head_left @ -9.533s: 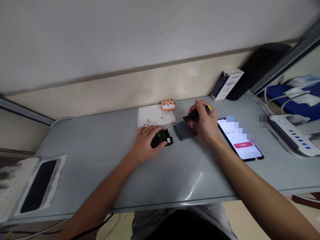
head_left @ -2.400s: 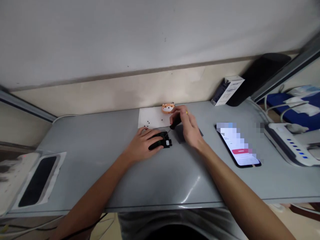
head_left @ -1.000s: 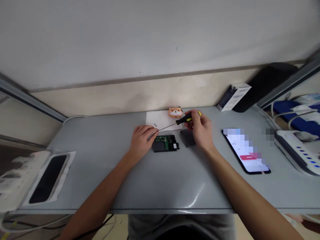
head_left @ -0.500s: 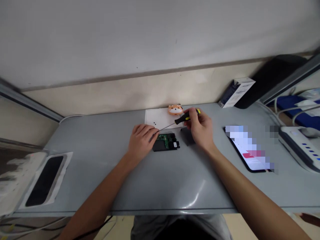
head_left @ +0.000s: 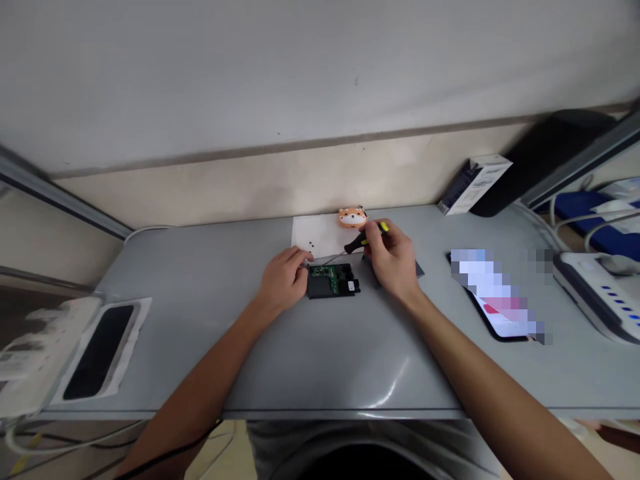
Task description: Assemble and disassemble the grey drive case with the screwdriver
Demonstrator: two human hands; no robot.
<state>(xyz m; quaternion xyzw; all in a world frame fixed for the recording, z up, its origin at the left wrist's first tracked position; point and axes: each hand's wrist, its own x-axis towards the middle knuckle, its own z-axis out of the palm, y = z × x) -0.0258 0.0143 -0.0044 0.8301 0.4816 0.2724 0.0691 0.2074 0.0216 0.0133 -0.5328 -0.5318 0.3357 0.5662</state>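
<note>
My right hand [head_left: 393, 260] is closed around the black and yellow handle of a screwdriver [head_left: 361, 239]. Its thin shaft slants down to the left, with the tip at the upper edge of a small black electronic device with a bare green circuit board [head_left: 333, 281]. At the device's left end, my left hand [head_left: 285, 280] has its fingers bent and gripping the edge. A dark flat panel [head_left: 416, 268] lies partly hidden under my right hand. Several tiny dark screws [head_left: 311, 245] rest on a white sheet of paper [head_left: 303, 230] behind the device.
An orange animal-face case [head_left: 353, 217] sits on the paper. To the right are a lit phone [head_left: 505, 320], a white and dark box [head_left: 475, 185] and a power strip [head_left: 600, 293]. A dark phone [head_left: 100, 350] and another power strip [head_left: 45, 353] are at the left.
The screwdriver and my right hand have shifted left, and the tip now meets the board's upper edge. My left fingers have drawn back from the shaft to the device's left end.
</note>
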